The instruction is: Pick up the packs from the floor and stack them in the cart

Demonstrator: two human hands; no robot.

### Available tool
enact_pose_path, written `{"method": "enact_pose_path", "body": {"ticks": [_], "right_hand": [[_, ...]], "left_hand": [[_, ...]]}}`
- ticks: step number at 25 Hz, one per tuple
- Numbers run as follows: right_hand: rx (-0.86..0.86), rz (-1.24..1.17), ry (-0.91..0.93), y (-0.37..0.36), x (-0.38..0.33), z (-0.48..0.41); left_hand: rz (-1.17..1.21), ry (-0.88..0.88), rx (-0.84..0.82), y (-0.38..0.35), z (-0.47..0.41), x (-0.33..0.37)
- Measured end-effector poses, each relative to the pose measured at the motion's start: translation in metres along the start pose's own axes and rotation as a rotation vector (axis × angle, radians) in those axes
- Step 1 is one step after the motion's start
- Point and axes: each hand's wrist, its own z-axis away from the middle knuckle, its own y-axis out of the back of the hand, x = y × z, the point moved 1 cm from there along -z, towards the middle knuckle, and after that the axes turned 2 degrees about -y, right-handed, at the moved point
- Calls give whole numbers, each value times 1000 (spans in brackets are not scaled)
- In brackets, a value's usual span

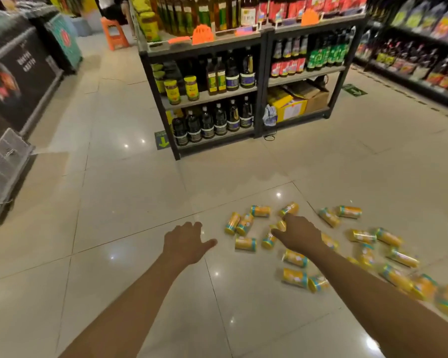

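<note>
Packs (245, 244) lie scattered over the right half of the floor ahead of me. They are yellow cylinders with teal bands at the ends, all on their sides. Their long axes point every which way, some across my view and some slanting away from me; those at the far right are blurred.

My right hand (299, 233) reaches down among them with the thumb stuck out to the left. Its fingertips dip behind a pack, and I cannot tell whether they grip it. My left hand (186, 241) hovers over bare tile left of the heap, fingers loosely curled, thumb out, holding nothing.

The floor (130, 192) is glossy beige tile that mirrors the ceiling lights. A dark shelf unit (260, 81) stands ahead, stocked with dark bottles and yellow-lidded jars, with cardboard boxes (295, 99) at its lower right. A green arrow sticker (162, 140) lies at its foot. A black freezer (18, 73) runs along the left, its white lettering too blurred to read, as are the pack labels.
</note>
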Motion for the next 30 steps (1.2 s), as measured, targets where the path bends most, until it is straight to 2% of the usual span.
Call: {"method": "enact_pose_path", "body": {"ticks": [8, 16, 22, 26, 30], "right_hand": [[-146, -74, -109, -30, -9, -175], [-245, -136, -312, -115, -30, -418], [-391, -148, -429, -254, -2, -550], [-439, -159, -443, -351, 21, -608], [-481, -304, -546, -444, 38, -642]], "left_hand": [[-12, -12, -73, -17, -200, 13], [-18, -68, -168, -108, -470, 10], [65, -28, -228, -248, -604, 7], [126, -10, -244, -351, -657, 9], [156, -7, -297, -448, -686, 9]]}}
